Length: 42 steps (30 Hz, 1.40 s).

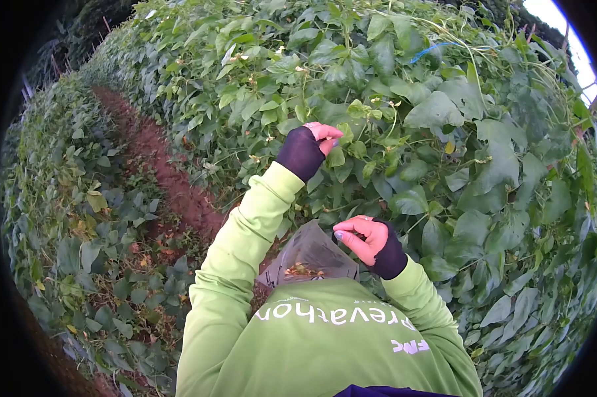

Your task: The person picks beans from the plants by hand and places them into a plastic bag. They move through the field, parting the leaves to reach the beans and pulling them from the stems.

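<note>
My left hand, in a dark fingerless glove, reaches up among the bean-like leaves with thumb and fingertips drawn together. My right hand, gloved the same way, is closed in a pinch beside the upper right rim of a clear plastic bag. I cannot tell what either pinch holds. The bag hangs at the front of my green shirt, its mouth spread, with small yellowish and brown bits at the bottom. Small pale flowers show on the vines above my left hand.
Dense climbing vines rise in front and to the right. A blue string runs across their top. At the left, a red-brown dirt path separates this row from lower leafy plants.
</note>
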Tool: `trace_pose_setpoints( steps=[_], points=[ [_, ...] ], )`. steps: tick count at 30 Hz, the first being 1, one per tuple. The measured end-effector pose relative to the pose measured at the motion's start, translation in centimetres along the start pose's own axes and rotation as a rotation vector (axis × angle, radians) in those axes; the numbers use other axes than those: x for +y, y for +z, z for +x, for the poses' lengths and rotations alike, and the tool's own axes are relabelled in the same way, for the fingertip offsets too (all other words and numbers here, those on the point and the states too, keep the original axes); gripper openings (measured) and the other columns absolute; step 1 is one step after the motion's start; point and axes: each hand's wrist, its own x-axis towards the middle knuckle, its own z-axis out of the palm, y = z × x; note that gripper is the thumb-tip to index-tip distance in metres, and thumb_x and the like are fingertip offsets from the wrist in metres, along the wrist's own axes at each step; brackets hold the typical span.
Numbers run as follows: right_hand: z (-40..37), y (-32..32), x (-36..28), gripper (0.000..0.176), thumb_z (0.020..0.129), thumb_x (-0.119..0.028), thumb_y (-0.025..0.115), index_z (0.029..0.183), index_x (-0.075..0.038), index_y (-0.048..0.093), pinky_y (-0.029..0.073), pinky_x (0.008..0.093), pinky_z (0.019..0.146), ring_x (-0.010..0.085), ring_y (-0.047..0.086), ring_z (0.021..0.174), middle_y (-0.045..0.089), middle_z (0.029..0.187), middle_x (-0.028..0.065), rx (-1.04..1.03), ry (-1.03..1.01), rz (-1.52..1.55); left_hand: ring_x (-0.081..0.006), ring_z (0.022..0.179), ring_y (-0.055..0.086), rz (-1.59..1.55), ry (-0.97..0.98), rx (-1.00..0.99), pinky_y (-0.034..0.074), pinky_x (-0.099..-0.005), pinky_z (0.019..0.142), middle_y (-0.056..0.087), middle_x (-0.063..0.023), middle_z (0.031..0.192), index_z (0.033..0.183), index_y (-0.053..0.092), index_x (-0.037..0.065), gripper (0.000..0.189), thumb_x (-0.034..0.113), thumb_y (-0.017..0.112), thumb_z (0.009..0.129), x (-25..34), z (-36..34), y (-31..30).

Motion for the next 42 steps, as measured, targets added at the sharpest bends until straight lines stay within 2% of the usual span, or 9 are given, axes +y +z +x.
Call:
trace_pose_setpoints(
  steps=[7,11,16,20,26,32,35,37,42],
  points=[
    [2.9,-0.8,0.4,0.017,0.088,-0.008,0.064,0.102,0.001,0.067,0.049,0.0285,0.075,0.017,0.062,0.079,0.067,0.087,0.0094,0.052,-0.03,-0.023,-0.0195,0.071,0.062,0.034,0.037,0.029,0.049,-0.0306,0.066,0.067,-0.0091,0.081,0.098,0.071,0.006,0.017,0.012,0.071,0.082,1.4,-0.4,-0.6],
    [6.0,-0.8,0.9,0.035,0.088,-0.009,0.066,0.122,-0.002,0.059,0.048,0.024,0.068,0.0124,0.061,0.079,0.062,0.097,0.0092,0.36,-0.093,0.097,-0.0207,0.071,0.064,-0.031,0.12,0.068,0.05,-0.0303,0.065,0.068,-0.0109,0.084,0.097,0.071,0.005,0.017,0.009,0.072,0.08,1.4,-1.1,0.0],
    [8.4,-1.0,0.2,0.028,0.086,-0.008,0.068,0.113,-0.002,0.062,0.048,0.0266,0.063,0.0145,0.06,0.073,0.06,0.092,0.0099,0.475,-0.175,-0.056,-0.0295,0.075,0.068,0.083,0.352,0.122,0.054,-0.0361,0.065,0.069,-0.0154,0.09,0.111,0.066,0.006,0.035,-0.001,0.07,0.077,1.7,-1.6,0.9],
    [8.4,-1.6,0.8,0.017,0.087,-0.006,0.066,0.103,-0.001,0.064,0.048,0.028,0.063,0.0158,0.06,0.069,0.06,0.088,0.0101,0.489,-0.276,-0.151,-0.0288,0.076,0.069,0.104,0.271,0.13,0.054,-0.035,0.066,0.069,-0.0163,0.09,0.119,0.063,0.006,0.043,-0.002,0.069,0.077,3.4,-2.1,0.8],
    [7.8,-2.3,1.2,0.018,0.086,-0.005,0.067,0.104,0.0,0.064,0.048,0.0278,0.065,0.0164,0.059,0.07,0.06,0.087,0.01,0.51,-0.219,-0.085,-0.0258,0.076,0.069,-0.025,0.189,0.154,0.054,-0.0328,0.067,0.071,-0.0143,0.088,0.102,0.069,0.004,0.022,0.001,0.069,0.081,4.8,-4.4,-0.6],
    [8.7,-2.3,0.8,0.026,0.082,-0.006,0.071,0.107,-0.001,0.064,0.05,0.0312,0.07,0.0203,0.062,0.076,0.059,0.092,0.0122,0.492,-0.219,-0.188,-0.0289,0.086,0.066,-0.032,-0.243,-0.703,0.053,-0.0373,0.077,0.07,-0.0126,0.099,0.106,0.069,0.009,0.02,0.021,0.061,0.091,5.2,-14.0,-1.7],
    [10.5,-1.5,-0.9,0.03,0.079,-0.007,0.073,0.107,-0.002,0.064,0.05,0.0347,0.069,0.0271,0.061,0.074,0.059,0.092,0.0146,0.541,-0.316,-0.46,-0.0339,0.091,0.064,0.13,-0.07,-0.799,0.051,-0.0415,0.08,0.068,-0.0155,0.098,0.1,0.069,0.005,0.021,0.02,0.061,0.087,1.3,-20.5,0.8],
    [12.1,-0.9,0.4,0.031,0.077,-0.008,0.074,0.106,-0.004,0.064,0.05,0.0377,0.068,0.0318,0.061,0.074,0.059,0.09,0.0142,0.564,-0.376,-0.478,-0.0335,0.097,0.063,0.297,-0.082,-0.774,0.051,-0.042,0.085,0.067,-0.0153,0.105,0.102,0.069,0.005,0.023,0.02,0.062,0.086,1.8,-21.4,0.1],
    [12.9,-1.0,1.4,0.009,0.082,-0.003,0.069,0.09,-0.004,0.066,0.049,0.033,0.061,0.0264,0.061,0.069,0.062,0.085,0.0119,0.592,-0.419,-0.432,-0.0292,0.094,0.064,0.06,-0.137,-0.209,0.051,-0.0369,0.083,0.067,-0.0133,0.108,0.106,0.068,0.003,0.021,0.011,0.064,0.087,0.6,-18.2,-3.3]
  ],
)
